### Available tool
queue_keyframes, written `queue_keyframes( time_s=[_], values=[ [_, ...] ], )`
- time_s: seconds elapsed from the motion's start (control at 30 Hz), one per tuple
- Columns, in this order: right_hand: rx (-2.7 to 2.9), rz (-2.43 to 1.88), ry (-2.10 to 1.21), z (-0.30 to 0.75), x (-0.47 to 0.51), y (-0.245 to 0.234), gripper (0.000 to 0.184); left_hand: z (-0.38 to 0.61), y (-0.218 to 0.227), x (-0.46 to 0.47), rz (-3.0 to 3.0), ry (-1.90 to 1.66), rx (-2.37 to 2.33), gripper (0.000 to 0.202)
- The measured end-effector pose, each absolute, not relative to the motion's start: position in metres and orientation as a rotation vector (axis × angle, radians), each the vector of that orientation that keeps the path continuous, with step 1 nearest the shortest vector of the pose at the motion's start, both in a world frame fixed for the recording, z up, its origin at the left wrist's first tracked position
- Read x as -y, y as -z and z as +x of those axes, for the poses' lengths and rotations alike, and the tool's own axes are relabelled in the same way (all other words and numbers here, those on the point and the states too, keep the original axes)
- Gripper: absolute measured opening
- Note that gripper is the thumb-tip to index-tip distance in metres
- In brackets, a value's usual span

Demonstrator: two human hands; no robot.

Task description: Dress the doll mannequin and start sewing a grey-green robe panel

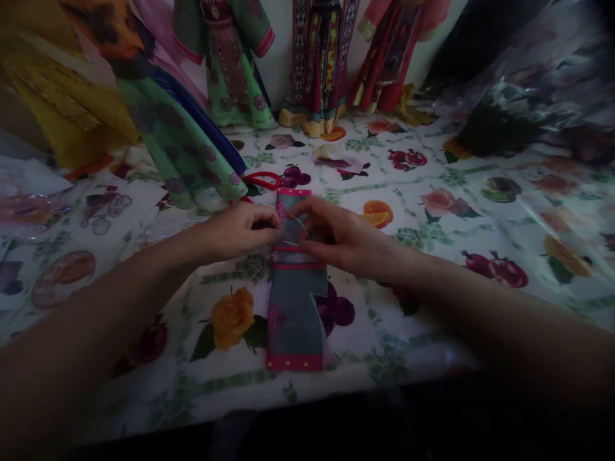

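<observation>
A strip of grey-green fabric (pixel 295 317) with bright pink trim and small gold studs lies lengthwise in front of me. A notch is cut into its right edge. Over its upper part, a thin string of small pale beads (pixel 302 225) curves between my hands. My right hand (pixel 336 234) pinches the string with bent fingers. At the strip's left edge, my left hand (pixel 245 229) is closed, thumb and fingers pressed together by the string's other end; its fingertips partly hide what they grip.
Red-handled scissors (pixel 263 180) lie just beyond my left hand. A doll-sized green floral dress (pixel 185 141) leans close at left; more small costumes (pixel 319 70) stand behind. Clear plastic wrapping (pixel 533 96) sits at back right. A fruit-and-flower tablecloth (pixel 432 320) covers the table.
</observation>
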State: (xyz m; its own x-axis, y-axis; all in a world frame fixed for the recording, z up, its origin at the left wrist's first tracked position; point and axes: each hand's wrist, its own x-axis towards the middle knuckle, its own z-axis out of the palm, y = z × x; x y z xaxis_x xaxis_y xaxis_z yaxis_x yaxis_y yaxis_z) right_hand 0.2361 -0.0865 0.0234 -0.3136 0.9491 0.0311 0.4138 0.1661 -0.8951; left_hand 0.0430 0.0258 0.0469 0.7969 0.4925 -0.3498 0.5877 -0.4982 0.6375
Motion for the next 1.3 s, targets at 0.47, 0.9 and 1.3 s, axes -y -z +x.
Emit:
queue_keyframes(
  time_s=[0.47, 0.9, 1.3],
  values=[
    [1.752, -1.312, -1.112, 0.235, 0.087, -0.021, 0.038, 0.039, -0.031, -0.028, 2.099, -0.009, -0.675, 0.014],
    [1.656, -1.319, -1.062, 0.225, 0.086, -0.028, 0.03, 0.038, -0.037, -0.016, 1.849, -0.154, -0.713, 0.014],
    [1.666, -1.278, -1.033, 0.226, 0.087, -0.022, 0.029, 0.032, -0.043, -0.007, 1.795, -0.161, -0.784, 0.016]
  ],
)
